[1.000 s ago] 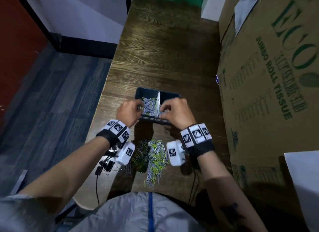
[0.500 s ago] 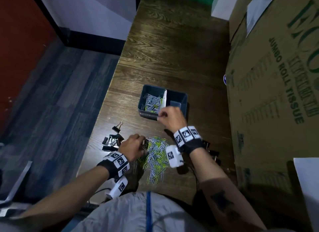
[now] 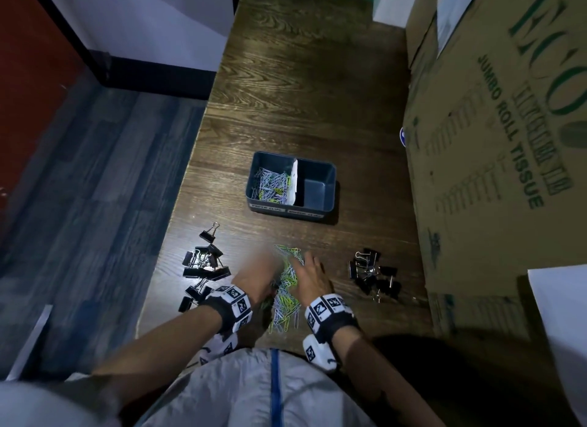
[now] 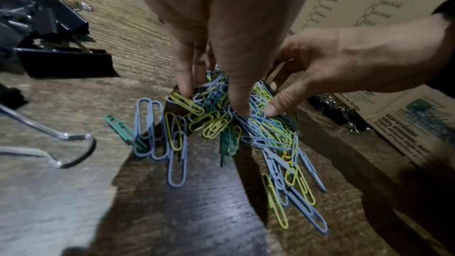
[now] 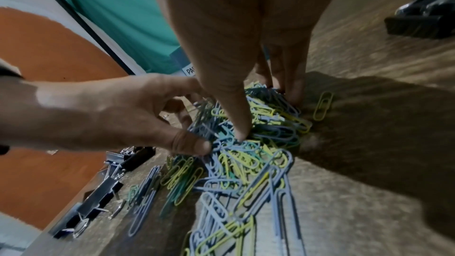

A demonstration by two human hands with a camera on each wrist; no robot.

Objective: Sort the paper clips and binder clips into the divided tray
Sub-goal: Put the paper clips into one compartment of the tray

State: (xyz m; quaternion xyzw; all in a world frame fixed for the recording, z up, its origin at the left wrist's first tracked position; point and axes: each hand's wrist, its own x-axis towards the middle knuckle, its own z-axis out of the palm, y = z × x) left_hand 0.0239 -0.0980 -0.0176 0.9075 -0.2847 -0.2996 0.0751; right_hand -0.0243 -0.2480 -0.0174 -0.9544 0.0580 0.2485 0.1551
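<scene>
The dark blue divided tray (image 3: 318, 208) stands mid-table; its left compartment holds several paper clips (image 3: 271, 185), its right one looks empty beside the white divider (image 3: 294, 182). Nearer me lies a loose pile of blue, yellow and green paper clips (image 3: 286, 299) (image 4: 214, 126) (image 5: 246, 163). My left hand (image 3: 257, 277) (image 4: 211, 100) and right hand (image 3: 309, 275) (image 5: 268, 116) both reach down into the pile. Each has its thumb on the near side and its fingers on the far side, pinching a bunch that rests on the table.
Black binder clips lie in two heaps, one left of the pile near the table's left edge (image 3: 203, 267) and one to the right (image 3: 374, 277). A big cardboard box (image 3: 492, 140) walls the table's right side. Bare wood lies beyond the tray.
Both hands have come back from the tray to the loose pile, the left hand first, then the right. They now dig into the paper clips.
</scene>
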